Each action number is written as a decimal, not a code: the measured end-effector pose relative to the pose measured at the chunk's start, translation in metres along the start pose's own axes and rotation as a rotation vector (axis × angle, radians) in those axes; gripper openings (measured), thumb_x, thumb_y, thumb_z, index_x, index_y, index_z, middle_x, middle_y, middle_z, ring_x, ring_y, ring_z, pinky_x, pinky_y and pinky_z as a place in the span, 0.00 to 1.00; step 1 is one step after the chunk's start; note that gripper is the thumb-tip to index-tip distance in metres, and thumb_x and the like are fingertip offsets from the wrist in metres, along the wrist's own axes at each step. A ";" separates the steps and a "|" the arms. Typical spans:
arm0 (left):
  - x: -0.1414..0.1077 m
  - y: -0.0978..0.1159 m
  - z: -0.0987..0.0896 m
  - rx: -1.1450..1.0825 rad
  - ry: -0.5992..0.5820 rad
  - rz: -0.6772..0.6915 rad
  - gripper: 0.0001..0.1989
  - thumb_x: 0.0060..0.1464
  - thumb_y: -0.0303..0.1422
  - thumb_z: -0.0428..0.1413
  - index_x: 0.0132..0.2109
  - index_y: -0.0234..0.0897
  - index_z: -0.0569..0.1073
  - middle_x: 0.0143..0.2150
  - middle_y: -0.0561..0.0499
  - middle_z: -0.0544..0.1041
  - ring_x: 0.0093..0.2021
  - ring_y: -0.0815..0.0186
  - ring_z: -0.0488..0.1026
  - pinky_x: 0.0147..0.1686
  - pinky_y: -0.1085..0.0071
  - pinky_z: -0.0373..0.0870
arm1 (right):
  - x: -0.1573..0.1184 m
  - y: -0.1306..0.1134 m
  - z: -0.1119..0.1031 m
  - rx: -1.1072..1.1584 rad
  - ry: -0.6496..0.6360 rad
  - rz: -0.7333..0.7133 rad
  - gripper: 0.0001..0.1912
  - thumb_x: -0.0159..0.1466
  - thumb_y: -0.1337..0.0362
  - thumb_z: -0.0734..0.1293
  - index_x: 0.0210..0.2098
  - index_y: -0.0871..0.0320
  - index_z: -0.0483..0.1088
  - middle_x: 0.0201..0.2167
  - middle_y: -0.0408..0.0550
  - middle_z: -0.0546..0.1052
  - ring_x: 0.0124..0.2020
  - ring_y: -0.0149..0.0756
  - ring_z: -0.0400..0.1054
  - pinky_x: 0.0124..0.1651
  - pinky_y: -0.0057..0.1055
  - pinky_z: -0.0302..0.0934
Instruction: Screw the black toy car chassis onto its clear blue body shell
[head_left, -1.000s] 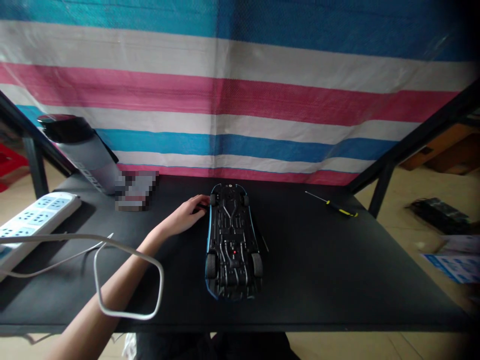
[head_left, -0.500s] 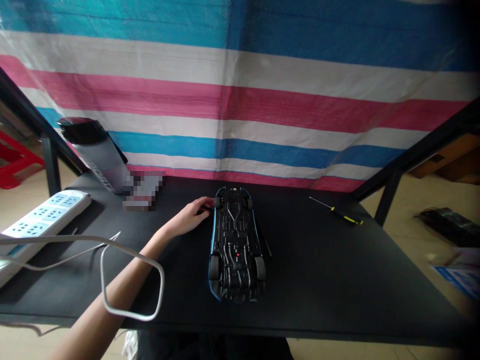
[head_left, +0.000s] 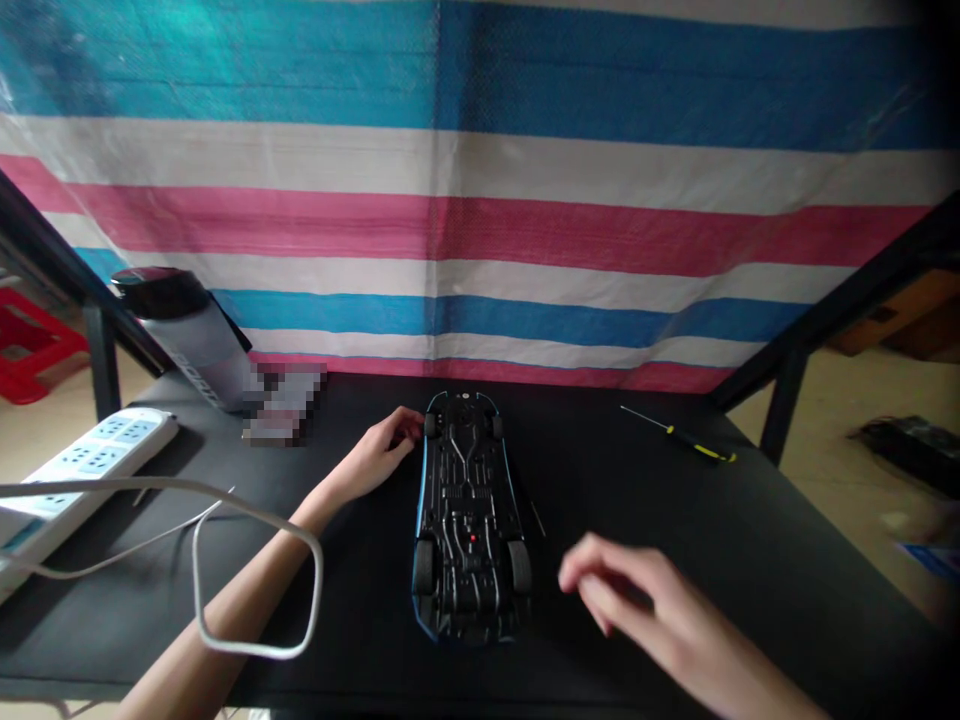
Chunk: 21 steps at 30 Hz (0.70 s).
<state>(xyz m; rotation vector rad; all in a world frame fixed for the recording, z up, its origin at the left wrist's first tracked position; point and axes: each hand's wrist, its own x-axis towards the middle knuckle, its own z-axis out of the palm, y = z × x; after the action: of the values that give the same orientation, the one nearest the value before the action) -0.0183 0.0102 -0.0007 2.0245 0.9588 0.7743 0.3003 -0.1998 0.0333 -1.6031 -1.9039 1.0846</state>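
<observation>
A blue toy car (head_left: 469,510) lies upside down on the black table, its black underside and wheels facing up. Beside its far left wheel is my left hand (head_left: 382,450), fingers curled, with the tips against the car's edge and partly hidden there. My right hand (head_left: 637,600) hovers to the right of the car's near end, apart from it. Its fingers are loosely bent, with a gap to the thumb, and nothing shows in them. A thin metal rod (head_left: 538,518) pokes out along the car's right side; its other end is hidden. Farther right lies a black-and-yellow screwdriver (head_left: 697,442).
On the left stand a white power strip (head_left: 90,455), a grey bottle (head_left: 199,345) and a blurred-out flat item (head_left: 285,405). A white cable (head_left: 255,655) loops over my left forearm. A striped sheet (head_left: 562,240) hangs behind the table, between black frame bars.
My right hand has come into view from the lower right. My left hand stays by the car's far left wheel. The view has tilted slightly up.
</observation>
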 end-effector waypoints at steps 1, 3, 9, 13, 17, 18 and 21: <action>0.000 0.001 0.000 0.005 0.012 -0.005 0.11 0.63 0.30 0.51 0.51 0.38 0.70 0.41 0.50 0.75 0.41 0.64 0.72 0.45 0.67 0.70 | 0.029 -0.001 -0.009 0.060 0.086 -0.071 0.16 0.73 0.52 0.59 0.44 0.51 0.75 0.26 0.44 0.72 0.29 0.36 0.68 0.34 0.32 0.63; -0.001 0.003 0.000 0.004 0.029 -0.011 0.09 0.64 0.32 0.51 0.50 0.38 0.70 0.39 0.51 0.74 0.39 0.65 0.70 0.43 0.68 0.68 | 0.084 0.000 -0.019 0.119 0.309 -0.161 0.17 0.72 0.53 0.58 0.42 0.55 0.75 0.26 0.44 0.70 0.28 0.34 0.64 0.31 0.30 0.58; -0.002 0.008 0.000 -0.036 0.006 -0.040 0.10 0.67 0.38 0.48 0.51 0.39 0.68 0.35 0.54 0.70 0.35 0.66 0.66 0.38 0.71 0.65 | 0.146 0.024 -0.011 0.154 0.448 -0.213 0.14 0.70 0.56 0.60 0.41 0.59 0.73 0.27 0.44 0.70 0.27 0.33 0.62 0.29 0.28 0.55; 0.000 0.009 0.000 -0.013 -0.017 -0.042 0.10 0.68 0.38 0.48 0.51 0.39 0.68 0.37 0.53 0.71 0.37 0.65 0.67 0.40 0.70 0.65 | 0.139 0.036 -0.005 0.127 0.399 -0.228 0.14 0.70 0.59 0.60 0.42 0.59 0.74 0.31 0.46 0.74 0.28 0.32 0.65 0.32 0.29 0.57; 0.000 0.005 0.002 -0.010 -0.019 -0.042 0.09 0.68 0.37 0.49 0.50 0.39 0.68 0.39 0.52 0.73 0.39 0.65 0.69 0.41 0.70 0.66 | 0.146 0.040 -0.001 0.102 0.384 -0.227 0.15 0.70 0.56 0.62 0.40 0.60 0.75 0.32 0.47 0.76 0.29 0.33 0.66 0.34 0.30 0.58; 0.001 0.004 0.003 -0.011 -0.022 -0.039 0.09 0.68 0.37 0.49 0.51 0.39 0.68 0.40 0.52 0.74 0.39 0.64 0.70 0.42 0.69 0.66 | 0.148 0.039 0.000 0.102 0.384 -0.224 0.16 0.70 0.55 0.62 0.40 0.60 0.75 0.31 0.47 0.76 0.28 0.33 0.66 0.33 0.30 0.58; 0.001 0.002 0.004 -0.010 -0.029 -0.029 0.10 0.67 0.36 0.49 0.51 0.39 0.68 0.41 0.51 0.75 0.40 0.64 0.71 0.43 0.69 0.67 | 0.144 0.029 -0.010 0.117 0.392 -0.217 0.16 0.71 0.55 0.61 0.42 0.60 0.75 0.26 0.44 0.72 0.27 0.33 0.65 0.32 0.29 0.58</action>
<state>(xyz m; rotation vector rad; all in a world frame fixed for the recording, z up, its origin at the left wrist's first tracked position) -0.0141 0.0082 -0.0007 2.0035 0.9638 0.7306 0.2908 -0.0585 -0.0068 -1.3866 -1.6719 0.7156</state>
